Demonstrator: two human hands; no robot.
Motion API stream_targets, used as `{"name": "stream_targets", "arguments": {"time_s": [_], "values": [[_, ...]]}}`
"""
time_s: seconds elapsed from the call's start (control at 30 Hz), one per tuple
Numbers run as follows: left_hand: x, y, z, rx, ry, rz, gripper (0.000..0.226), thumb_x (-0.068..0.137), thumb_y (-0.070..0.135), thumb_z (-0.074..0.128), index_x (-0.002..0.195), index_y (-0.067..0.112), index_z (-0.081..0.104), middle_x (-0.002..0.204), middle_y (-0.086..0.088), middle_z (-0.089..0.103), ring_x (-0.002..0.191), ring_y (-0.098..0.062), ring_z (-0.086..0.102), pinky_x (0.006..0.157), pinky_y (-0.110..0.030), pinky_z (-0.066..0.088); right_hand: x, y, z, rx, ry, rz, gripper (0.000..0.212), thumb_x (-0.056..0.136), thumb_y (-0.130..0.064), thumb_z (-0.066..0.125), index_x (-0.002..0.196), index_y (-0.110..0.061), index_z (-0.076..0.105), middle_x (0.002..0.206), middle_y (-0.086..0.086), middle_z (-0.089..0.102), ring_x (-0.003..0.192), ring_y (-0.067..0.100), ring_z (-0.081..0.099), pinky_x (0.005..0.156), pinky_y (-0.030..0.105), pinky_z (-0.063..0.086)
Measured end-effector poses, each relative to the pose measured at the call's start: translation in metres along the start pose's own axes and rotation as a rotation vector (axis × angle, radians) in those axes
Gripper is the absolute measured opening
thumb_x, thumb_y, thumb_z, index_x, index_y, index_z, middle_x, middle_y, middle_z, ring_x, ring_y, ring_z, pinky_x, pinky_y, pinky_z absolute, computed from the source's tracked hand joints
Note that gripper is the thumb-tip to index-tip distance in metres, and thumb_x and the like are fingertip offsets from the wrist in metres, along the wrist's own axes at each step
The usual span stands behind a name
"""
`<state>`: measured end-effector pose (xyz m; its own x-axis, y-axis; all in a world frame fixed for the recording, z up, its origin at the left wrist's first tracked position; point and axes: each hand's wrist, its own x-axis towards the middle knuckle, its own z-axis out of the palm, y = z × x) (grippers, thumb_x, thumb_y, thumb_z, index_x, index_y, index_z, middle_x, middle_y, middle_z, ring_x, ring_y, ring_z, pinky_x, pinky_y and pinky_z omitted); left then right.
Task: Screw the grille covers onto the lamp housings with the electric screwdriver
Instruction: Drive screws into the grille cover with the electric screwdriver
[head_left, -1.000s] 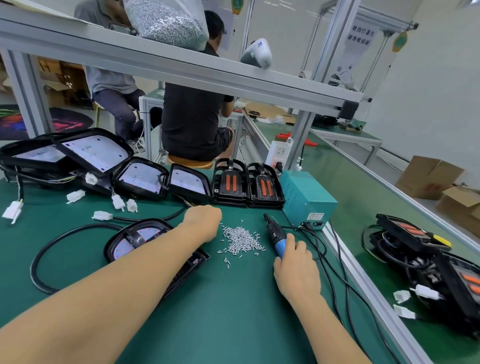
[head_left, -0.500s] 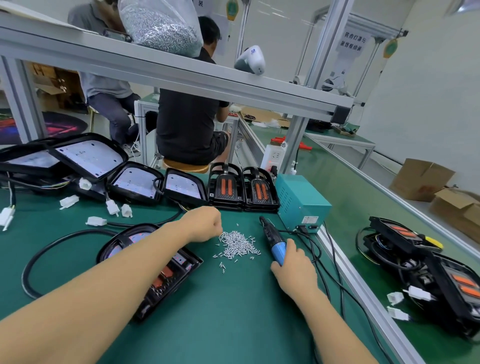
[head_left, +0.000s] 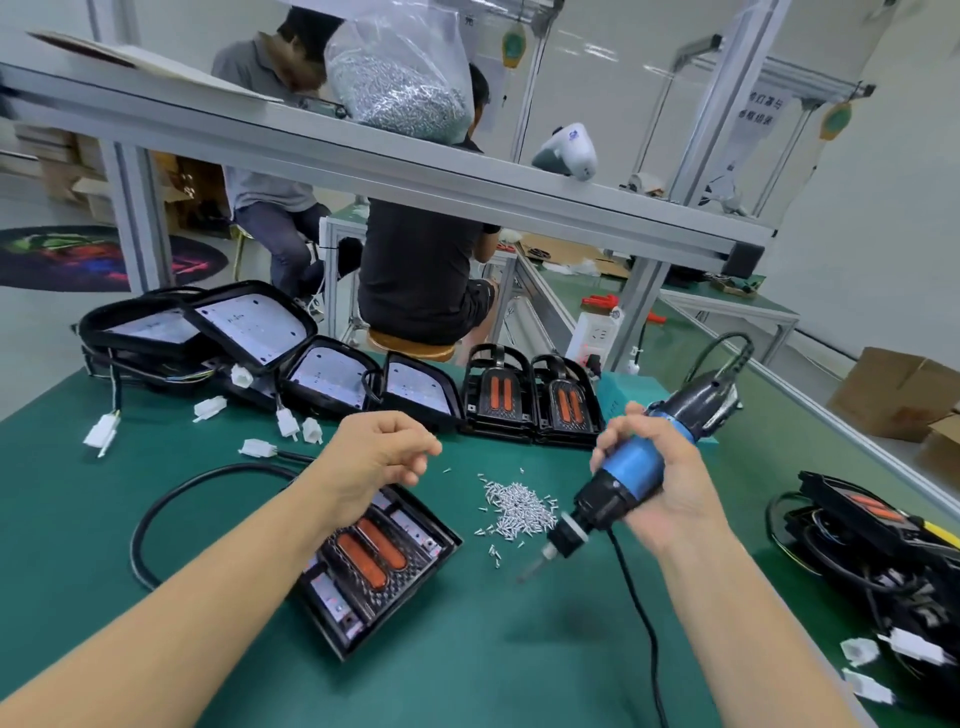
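Four open lamp housings lean along the far left. The left hand, fingers curled, hovers over one grilled lamp. A screw pile lies centre. Two covered lamps stand far. The right hand grips the screwdriver above the mat.

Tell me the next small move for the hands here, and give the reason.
Probably bring the left hand to the screwdriver's bit and seat a screw on it. The right hand grips the electric screwdriver lifted off the mat, bit angled down toward the screw pile; the left fingers are curled as if pinching a screw above the grille-covered lamp.
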<state>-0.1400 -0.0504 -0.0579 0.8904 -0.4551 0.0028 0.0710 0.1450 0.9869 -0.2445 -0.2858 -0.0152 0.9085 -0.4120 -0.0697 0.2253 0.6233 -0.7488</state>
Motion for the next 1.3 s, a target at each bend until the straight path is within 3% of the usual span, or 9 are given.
{"name": "stream_targets", "arguments": {"time_s": [0.1, 0.23, 0.33, 0.5, 0.73, 1.07, 1.3], "values": [[-0.007, 0.003, -0.006, -0.095, 0.01, 0.01, 0.018, 0.074, -0.005, 0.07, 0.065, 0.01, 0.066, 0.062, -0.009, 0.06, 0.048, -0.013, 0.054, 0.044, -0.02, 0.046, -0.006, 0.007, 0.027, 0.108, -0.005, -0.057, 0.02, 0.073, -0.004, 0.063, 0.091, -0.012, 0.059, 0.061, -0.001, 0.056, 0.049, 0.011, 0.054, 0.054, 0.021, 0.05], [-0.019, 0.004, -0.016, -0.181, 0.012, 0.023, 0.011, 0.068, 0.001, 0.073, 0.067, 0.012, 0.075, 0.065, -0.009, 0.063, 0.053, -0.012, 0.059, 0.051, -0.02, 0.051, -0.012, 0.017, 0.05, 0.227, -0.043, -0.151, 0.034, 0.066, -0.009, 0.065, 0.099, -0.008, 0.061, 0.059, -0.003, 0.053, 0.047, 0.008, 0.05, 0.053, 0.019, 0.049], [-0.03, 0.001, -0.024, -0.261, -0.007, 0.017, 0.016, 0.059, 0.009, 0.074, 0.075, 0.009, 0.078, 0.069, -0.008, 0.067, 0.058, -0.011, 0.06, 0.057, -0.019, 0.053, -0.016, 0.021, 0.064, 0.285, -0.067, -0.24, 0.029, 0.066, -0.007, 0.064, 0.094, -0.012, 0.061, 0.06, -0.004, 0.052, 0.05, 0.008, 0.05, 0.057, 0.019, 0.049], [-0.043, -0.004, -0.028, -0.31, -0.061, 0.031, 0.022, 0.063, 0.008, 0.074, 0.085, 0.012, 0.077, 0.075, -0.004, 0.068, 0.066, -0.01, 0.061, 0.065, -0.019, 0.053, -0.021, 0.028, 0.085, 0.349, -0.094, -0.316, 0.024, 0.066, -0.007, 0.065, 0.087, -0.016, 0.059, 0.061, -0.005, 0.054, 0.051, 0.008, 0.051, 0.06, 0.02, 0.049], [-0.056, -0.004, -0.028, -0.352, -0.049, 0.041, 0.015, 0.06, 0.005, 0.074, 0.074, 0.011, 0.076, 0.07, -0.004, 0.068, 0.062, -0.009, 0.06, 0.062, -0.018, 0.052, -0.028, 0.04, 0.103, 0.352, -0.106, -0.344, 0.018, 0.075, -0.005, 0.062, 0.086, -0.018, 0.057, 0.06, -0.006, 0.053, 0.052, 0.008, 0.051, 0.063, 0.02, 0.049], [-0.064, -0.003, -0.026, -0.426, -0.041, 0.06, 0.016, 0.061, 0.007, 0.073, 0.077, 0.009, 0.076, 0.066, -0.005, 0.064, 0.058, -0.011, 0.055, 0.06, -0.018, 0.051, -0.037, 0.039, 0.111, 0.331, -0.151, -0.386, 0.021, 0.066, -0.007, 0.063, 0.084, -0.018, 0.058, 0.059, -0.006, 0.053, 0.051, 0.007, 0.05, 0.063, 0.02, 0.048], [-0.066, -0.003, -0.022, -0.424, -0.008, 0.057, 0.014, 0.061, 0.007, 0.072, 0.074, 0.011, 0.077, 0.063, -0.004, 0.064, 0.056, -0.01, 0.055, 0.057, -0.018, 0.05, -0.037, 0.04, 0.111, 0.298, -0.167, -0.386, 0.016, 0.08, -0.003, 0.055, 0.085, -0.019, 0.057, 0.059, -0.007, 0.053, 0.051, 0.006, 0.05, 0.06, 0.019, 0.048]]}}
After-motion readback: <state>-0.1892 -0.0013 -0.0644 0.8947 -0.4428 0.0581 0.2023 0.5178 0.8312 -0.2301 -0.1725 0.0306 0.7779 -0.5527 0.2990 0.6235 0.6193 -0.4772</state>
